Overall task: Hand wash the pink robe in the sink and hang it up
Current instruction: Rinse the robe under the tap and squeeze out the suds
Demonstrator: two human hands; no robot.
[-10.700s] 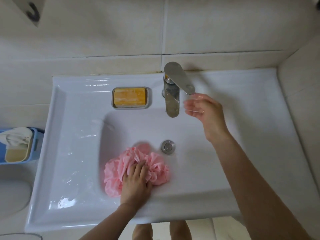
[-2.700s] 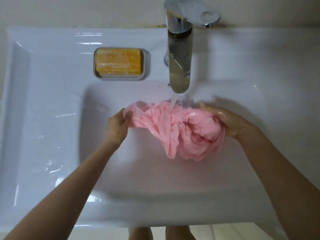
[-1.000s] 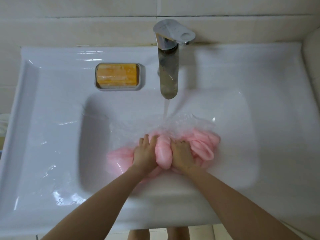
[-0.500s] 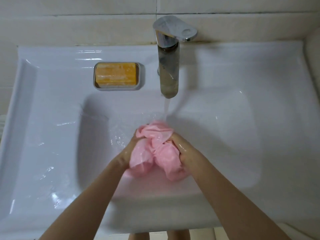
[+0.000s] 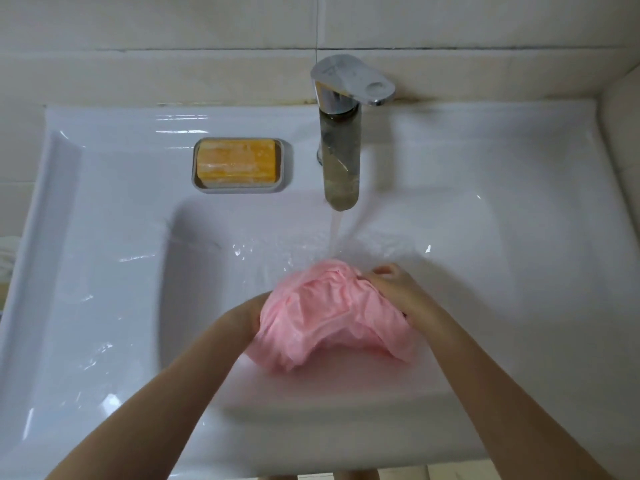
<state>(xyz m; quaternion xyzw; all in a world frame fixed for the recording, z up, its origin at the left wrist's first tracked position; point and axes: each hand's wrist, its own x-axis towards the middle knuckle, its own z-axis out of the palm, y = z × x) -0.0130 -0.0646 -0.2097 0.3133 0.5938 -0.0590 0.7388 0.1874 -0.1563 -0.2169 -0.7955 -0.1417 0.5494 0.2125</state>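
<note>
Now, the pink robe sat bunched mid-frame in the sink under the faucet, left hand and right hand each clutching a side; soaked, limp, likely heavy, best grabbed in handfuls.

I am looking down into what I take for a home bathroom: a white ceramic sink set against beige wall tiles, a chrome single-lever tap running water into the basin, and an orange bar of soap in a grey dish on the ledge.
</note>
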